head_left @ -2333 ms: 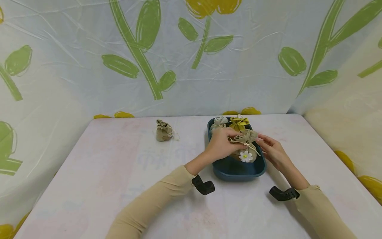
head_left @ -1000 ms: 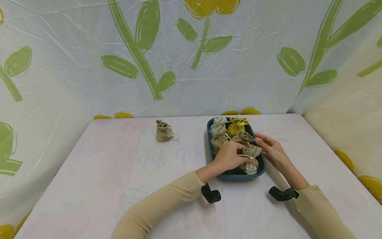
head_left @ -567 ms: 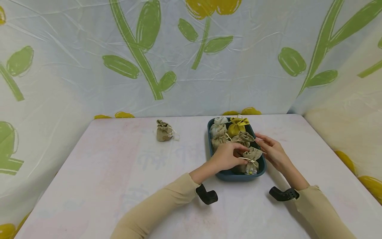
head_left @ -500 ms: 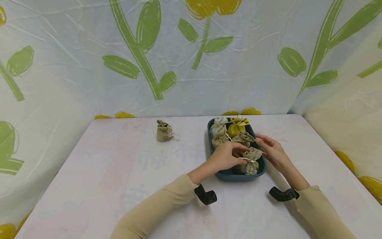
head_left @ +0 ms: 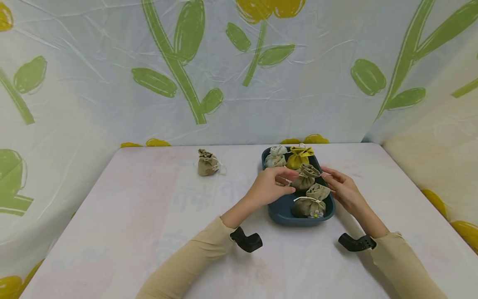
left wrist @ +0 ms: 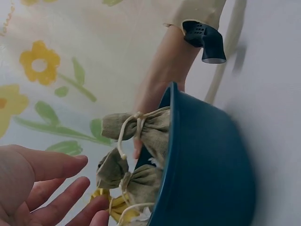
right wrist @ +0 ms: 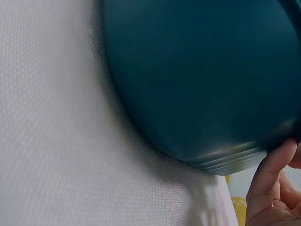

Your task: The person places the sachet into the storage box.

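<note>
A dark blue plastic basin [head_left: 296, 222] holds several small drawstring pouches. My left hand [head_left: 267, 187] hovers over the basin's left side, its fingers apart and nothing between them. A beige pouch with a white flower [head_left: 311, 207] sits in the near right part, its cream cord tied round the neck. Behind it is another beige pouch [head_left: 304, 182], close to my left fingertips. A yellow pouch [head_left: 298, 160] and a pale grey pouch [head_left: 276, 155] stand at the far end. My right hand [head_left: 347, 193] touches the basin's right side by the rim with extended fingers.
A lone brown drawstring pouch [head_left: 207, 164] with a white cord stands on the white-covered table [head_left: 149, 216], left of the basin. A floral-printed sheet [head_left: 317, 83] hangs behind the table and along both sides.
My left hand lowered the flower pouch into the basin's near right part, let go of it and drew back up and left. My right hand has stayed at the basin's side.
</note>
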The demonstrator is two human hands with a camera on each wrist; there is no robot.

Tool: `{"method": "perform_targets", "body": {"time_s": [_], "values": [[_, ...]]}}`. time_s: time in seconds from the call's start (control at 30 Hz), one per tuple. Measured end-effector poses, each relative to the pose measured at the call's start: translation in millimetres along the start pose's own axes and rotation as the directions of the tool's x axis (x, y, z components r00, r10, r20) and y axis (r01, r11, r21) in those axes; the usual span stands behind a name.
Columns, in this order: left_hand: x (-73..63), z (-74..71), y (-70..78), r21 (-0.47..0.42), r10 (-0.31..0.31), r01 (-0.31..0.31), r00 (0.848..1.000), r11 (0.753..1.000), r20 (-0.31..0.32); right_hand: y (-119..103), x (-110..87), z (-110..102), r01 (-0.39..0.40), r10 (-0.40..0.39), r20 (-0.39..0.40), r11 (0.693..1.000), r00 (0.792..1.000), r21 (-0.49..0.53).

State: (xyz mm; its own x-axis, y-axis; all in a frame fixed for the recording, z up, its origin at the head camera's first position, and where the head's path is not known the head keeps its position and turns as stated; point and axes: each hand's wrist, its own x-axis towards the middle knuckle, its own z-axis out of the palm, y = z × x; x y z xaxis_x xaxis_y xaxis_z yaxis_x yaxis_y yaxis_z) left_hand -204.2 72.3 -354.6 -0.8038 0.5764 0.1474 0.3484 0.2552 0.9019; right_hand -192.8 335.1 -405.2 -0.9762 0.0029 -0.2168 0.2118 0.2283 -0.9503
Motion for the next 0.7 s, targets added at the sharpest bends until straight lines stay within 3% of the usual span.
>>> {"method": "perform_targets", "body": {"time_s": [0.43,0.7], "values": [[-10.8,-29.6,-15.6,-0.031,-0.008,0.006,0.997,0.999,-0.079,-1.3,1.5,1.0,-0.005,0.005,0.001,0.999,1.000,-0.045],[-21.6,-51.0,-26.9,-0.088,-0.028,0.014,0.988,0.996,-0.155,0.1,-0.1,-0.7,0.030,-0.030,0.013,0.999,0.999,0.038]]}}
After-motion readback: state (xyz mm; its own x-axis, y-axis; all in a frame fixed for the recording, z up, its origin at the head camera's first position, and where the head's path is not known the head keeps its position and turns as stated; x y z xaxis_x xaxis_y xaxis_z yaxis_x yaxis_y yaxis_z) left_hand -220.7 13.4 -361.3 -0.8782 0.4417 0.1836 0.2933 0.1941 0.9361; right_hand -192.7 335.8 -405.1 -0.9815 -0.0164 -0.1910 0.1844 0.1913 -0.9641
